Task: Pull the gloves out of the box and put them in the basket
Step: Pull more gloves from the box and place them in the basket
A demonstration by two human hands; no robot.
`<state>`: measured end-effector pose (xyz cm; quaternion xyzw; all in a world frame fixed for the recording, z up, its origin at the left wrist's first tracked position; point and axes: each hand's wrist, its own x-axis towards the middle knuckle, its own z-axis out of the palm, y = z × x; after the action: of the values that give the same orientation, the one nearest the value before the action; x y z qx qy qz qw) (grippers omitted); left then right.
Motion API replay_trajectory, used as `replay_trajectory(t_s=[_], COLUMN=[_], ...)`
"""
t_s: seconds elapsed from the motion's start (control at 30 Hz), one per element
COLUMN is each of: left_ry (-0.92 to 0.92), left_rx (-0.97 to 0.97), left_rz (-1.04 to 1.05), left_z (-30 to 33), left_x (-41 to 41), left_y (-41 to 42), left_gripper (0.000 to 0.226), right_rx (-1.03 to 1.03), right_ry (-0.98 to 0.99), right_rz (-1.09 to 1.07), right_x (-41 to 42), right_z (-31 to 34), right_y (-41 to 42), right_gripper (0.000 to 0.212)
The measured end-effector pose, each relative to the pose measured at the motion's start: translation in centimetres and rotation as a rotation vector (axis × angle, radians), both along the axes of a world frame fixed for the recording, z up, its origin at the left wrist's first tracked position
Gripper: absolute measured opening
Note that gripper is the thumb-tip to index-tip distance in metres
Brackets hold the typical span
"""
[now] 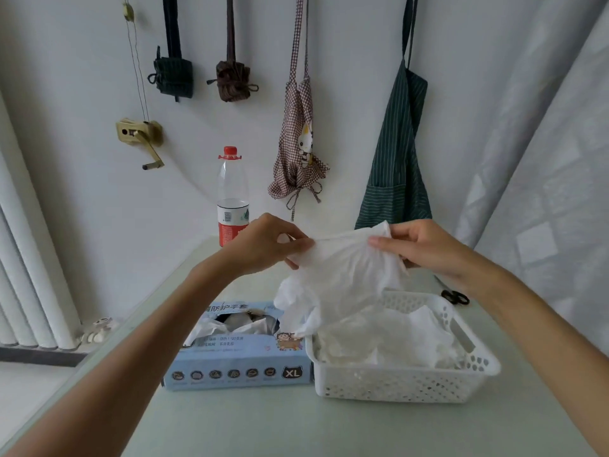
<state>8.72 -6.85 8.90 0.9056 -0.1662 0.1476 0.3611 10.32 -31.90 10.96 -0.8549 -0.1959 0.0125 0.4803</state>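
Both hands are up over the desk [230, 423], left hand [267, 244] and right hand [425, 247] each pinching the top edge of a white glove [342, 278], stretched between them above the basket [395, 380]. Its tail hangs near the box [237, 364] (more gloves show inside). Carry step, I'd say; next, lower and let go.
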Motion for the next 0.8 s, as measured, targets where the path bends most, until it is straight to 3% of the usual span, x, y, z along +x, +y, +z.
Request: replay_trajectory(t_s=[0.2, 0.37, 0.43, 0.57, 0.67, 0.8], left_ry=[0.133, 0.199, 0.190, 0.162, 0.140, 0.241], left_rx=[-0.238, -0.356, -0.382, -0.414, -0.437, -0.510], left_rz=[-0.074, -0.116, -0.148, -0.155, -0.156, -0.185], left_z=[-1.1, -2.9, -3.2, -3.1, -2.7, -1.8], left_x=[0.7, 1.1, 1.1, 1.6, 1.3, 1.0], left_y=[-3.2, -5.5, -6.3, -6.5, -5.8, -5.1], left_gripper=[0.034, 0.067, 0.059, 0.016, 0.022, 0.024], right_rx=[0.146, -0.068, -0.137, -0.246, -0.271, -0.061], right_ry=[-0.286, -0.698, -0.769, -0.835, -0.812, -0.624], right_rz=[-0.106, -0.234, -0.255, -0.314, -0.405, -0.341], right_x=[1.4, 1.5, 1.7, 1.2, 0.9, 1.3], right_z=[0.9, 1.3, 1.4, 1.6, 2.1, 2.3], right_y=[-1.3, -0.8, -0.9, -1.3, -2.3, -3.6], right_gripper=[0.039, 0.032, 0.028, 0.030, 0.030, 0.026])
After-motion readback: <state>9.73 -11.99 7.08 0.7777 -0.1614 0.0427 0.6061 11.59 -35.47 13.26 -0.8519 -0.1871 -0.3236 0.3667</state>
